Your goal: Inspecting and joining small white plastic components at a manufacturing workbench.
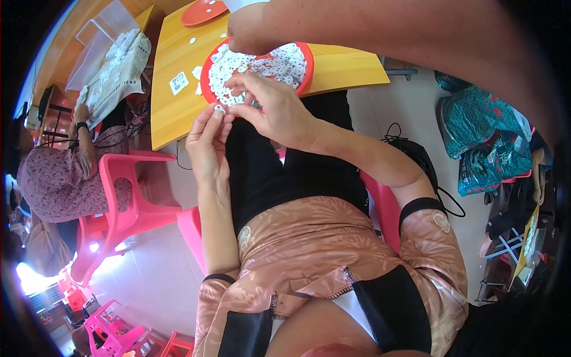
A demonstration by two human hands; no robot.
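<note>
My left hand [205, 143] pinches a small white ring-like plastic piece [219, 108] between thumb and fingertips, just off the near rim of a red tray [310, 71]. Right beside it is my right hand [276, 113], its thumb reaching toward the piece while the other fingers curl loosely above, apart from the thumb. Nothing shows between those fingers. Many loose white pieces [288, 62] of the same sort fill the tray. Another person's forearm [380, 27] crosses from the upper right, and that person's hand [253, 35] is over the tray's far side.
The yellow table [178, 119] carries a white label [178, 83] and a second red tray [202, 12]. At left, a seated person [71, 172] works over a white cloth sack [119, 77], near a pink chair [113, 190]. Teal bags [476, 122] stand at right.
</note>
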